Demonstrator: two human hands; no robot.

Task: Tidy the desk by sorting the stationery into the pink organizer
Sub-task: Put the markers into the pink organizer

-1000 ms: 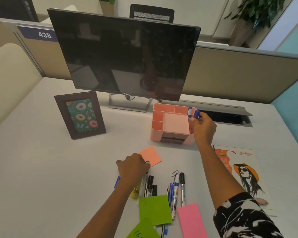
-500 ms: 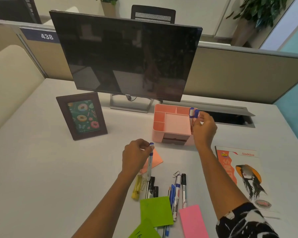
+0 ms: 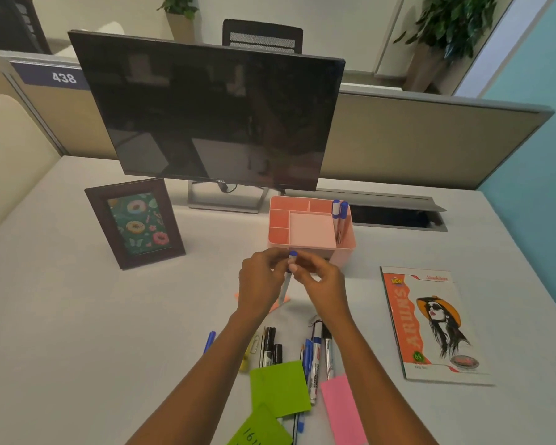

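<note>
The left hand [image 3: 260, 281] and right hand [image 3: 323, 285] together pinch a blue-capped pen [image 3: 286, 285] upright, just before the pink organizer [image 3: 345, 249] near the counter's [image 3: 77, 316] far edge, two pens [image 3: 339, 215] inside.

One head camera looks forward and down on the desk [image 3: 77, 316], close above it; the monitor [image 3: 212, 117] stands at 12 o'clock.

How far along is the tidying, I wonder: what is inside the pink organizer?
Two blue-capped pens stand in the right compartment of the organizer. Nothing shows in the others, though their walls hide part of the floors.
</note>
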